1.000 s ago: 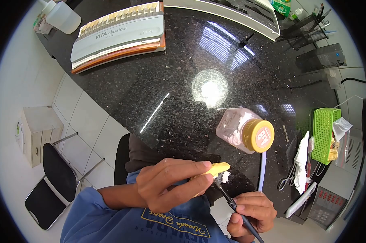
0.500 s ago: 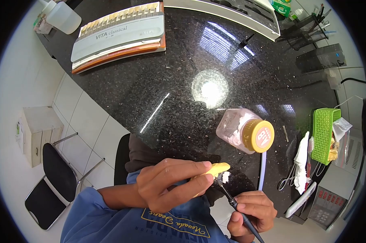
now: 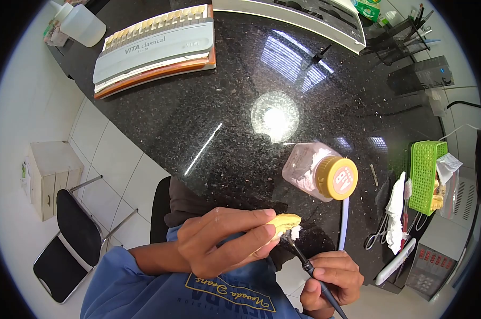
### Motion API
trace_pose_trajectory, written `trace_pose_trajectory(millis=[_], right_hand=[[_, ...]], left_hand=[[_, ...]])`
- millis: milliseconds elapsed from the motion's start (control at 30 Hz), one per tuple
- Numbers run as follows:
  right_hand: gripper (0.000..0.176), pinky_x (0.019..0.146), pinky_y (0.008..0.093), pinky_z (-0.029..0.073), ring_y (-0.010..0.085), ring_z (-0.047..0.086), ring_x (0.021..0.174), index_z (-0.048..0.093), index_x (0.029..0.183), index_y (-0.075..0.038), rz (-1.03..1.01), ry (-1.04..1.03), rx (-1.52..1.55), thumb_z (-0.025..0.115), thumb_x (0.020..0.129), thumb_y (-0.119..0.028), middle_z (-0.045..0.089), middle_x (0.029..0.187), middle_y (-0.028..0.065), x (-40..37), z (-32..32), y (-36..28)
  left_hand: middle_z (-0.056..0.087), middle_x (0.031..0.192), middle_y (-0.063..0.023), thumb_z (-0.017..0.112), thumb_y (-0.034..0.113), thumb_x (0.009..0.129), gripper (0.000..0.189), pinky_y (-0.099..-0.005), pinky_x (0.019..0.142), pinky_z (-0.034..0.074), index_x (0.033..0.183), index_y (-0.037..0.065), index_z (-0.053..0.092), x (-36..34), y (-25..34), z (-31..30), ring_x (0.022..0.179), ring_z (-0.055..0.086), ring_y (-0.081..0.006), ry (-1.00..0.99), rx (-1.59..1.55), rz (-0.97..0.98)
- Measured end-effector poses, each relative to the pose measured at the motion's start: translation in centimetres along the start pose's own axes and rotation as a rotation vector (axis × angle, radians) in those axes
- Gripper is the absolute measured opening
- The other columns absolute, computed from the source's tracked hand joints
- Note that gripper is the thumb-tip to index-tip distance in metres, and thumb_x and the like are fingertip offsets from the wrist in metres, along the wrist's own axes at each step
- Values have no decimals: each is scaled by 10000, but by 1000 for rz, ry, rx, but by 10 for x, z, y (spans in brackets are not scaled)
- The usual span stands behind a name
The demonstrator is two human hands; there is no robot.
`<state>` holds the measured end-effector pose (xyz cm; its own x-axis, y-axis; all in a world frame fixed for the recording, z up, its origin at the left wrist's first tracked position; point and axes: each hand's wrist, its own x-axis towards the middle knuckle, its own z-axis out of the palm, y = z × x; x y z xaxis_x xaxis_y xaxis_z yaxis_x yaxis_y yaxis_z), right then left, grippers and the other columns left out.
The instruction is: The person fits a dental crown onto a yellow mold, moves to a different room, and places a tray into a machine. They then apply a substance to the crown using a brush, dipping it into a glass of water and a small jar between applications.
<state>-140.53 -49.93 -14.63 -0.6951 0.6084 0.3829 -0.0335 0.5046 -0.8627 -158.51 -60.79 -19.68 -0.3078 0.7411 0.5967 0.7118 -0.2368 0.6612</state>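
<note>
My left hand (image 3: 219, 242) is closed around a yellow piece like a dental plaster model (image 3: 286, 219), fingertips pinching it and its far end showing beyond them. In my right hand (image 3: 333, 279) is a slim black pen-shaped tool (image 3: 311, 268) with a metal tip. That tip meets or nearly meets the model's lower edge; exact contact is too small to tell. A small white lump (image 3: 296, 233) shows beside the tip. Just beyond the hands, a clear jar (image 3: 304, 167) with a yellow lid (image 3: 338, 178) lies on its side, white-pink powder inside.
A tooth shade guide (image 3: 155, 50) lies at the back left, near a white squeeze bottle (image 3: 82, 24). On the right are a green basket (image 3: 422, 175), scissors (image 3: 378, 237) and a crumpled white cloth (image 3: 395, 218). A black mesh pen holder (image 3: 397, 42) stands at the far right.
My left hand has turned the model slightly, so more of its underside shows. The right hand and tool are nearly unmoved.
</note>
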Motion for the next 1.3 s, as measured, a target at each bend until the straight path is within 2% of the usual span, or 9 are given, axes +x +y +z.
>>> trace_pose_trajectory(millis=[233,300,433,500,633,700,1133,1200,1300], right_hand=[[220,556,287,505,218,640,583,570,883,-22,14,-18,-150,727,822,-165,640,729,128,-9,-1,5],[220,515,286,567,225,679,579,601,894,3,-27,-81,-50,752,739,-35,659,713,128,-2,-5,9],[216,513,283,564,225,678,579,598,889,3,-17,-97,-52,748,739,-36,660,720,130,-4,-4,8],[226,566,286,501,217,640,589,570,885,-23,14,6,-97,730,827,-171,641,739,130,-14,-2,7],[229,573,285,501,218,641,590,569,887,-24,12,11,-96,734,828,-172,643,750,128,-13,-2,7],[214,522,291,568,230,680,585,598,897,-2,-22,-13,-60,752,754,-46,660,729,126,-7,-2,8],[228,559,286,496,218,641,586,566,897,-20,-7,-16,-96,725,825,-166,638,743,128,-11,-3,7],[218,519,291,567,232,684,592,596,899,-2,-25,-23,-52,748,748,-45,663,736,130,-7,-2,8],[189,512,292,565,233,680,582,595,874,-3,-16,-10,-55,735,751,-35,658,722,128,-6,-1,7]], left_hand=[[658,1044,-197,856,79,719,469,-239,566,563,1095,4,586,0,0,0,776,685,-198,1,8,4],[658,1046,-198,856,82,719,468,-239,566,563,1093,4,587,-1,0,0,774,686,-199,3,8,6],[666,1031,-196,855,91,725,461,-239,567,563,1089,0,587,0,0,1,771,690,-202,14,-5,5],[671,1016,-194,854,100,730,458,-239,568,563,1089,-1,587,0,0,0,773,692,-202,12,-7,-3],[685,981,-183,844,127,754,441,-241,575,567,1089,1,587,3,1,-3,785,697,-199,-10,-11,-22],[685,985,-181,841,133,761,435,-241,577,567,1090,4,587,4,1,-3,786,697,-197,-9,-7,-23],[688,997,-170,838,148,771,430,-245,578,553,1094,15,588,3,2,-2,774,699,-197,-3,-1,-34],[688,1001,-170,841,145,765,433,-244,578,552,1093,15,589,3,1,-3,776,698,-194,-9,-3,-32],[685,1008,-172,848,131,751,446,-245,576,550,1095,15,589,3,1,-3,779,695,-189,-19,0,-24]])
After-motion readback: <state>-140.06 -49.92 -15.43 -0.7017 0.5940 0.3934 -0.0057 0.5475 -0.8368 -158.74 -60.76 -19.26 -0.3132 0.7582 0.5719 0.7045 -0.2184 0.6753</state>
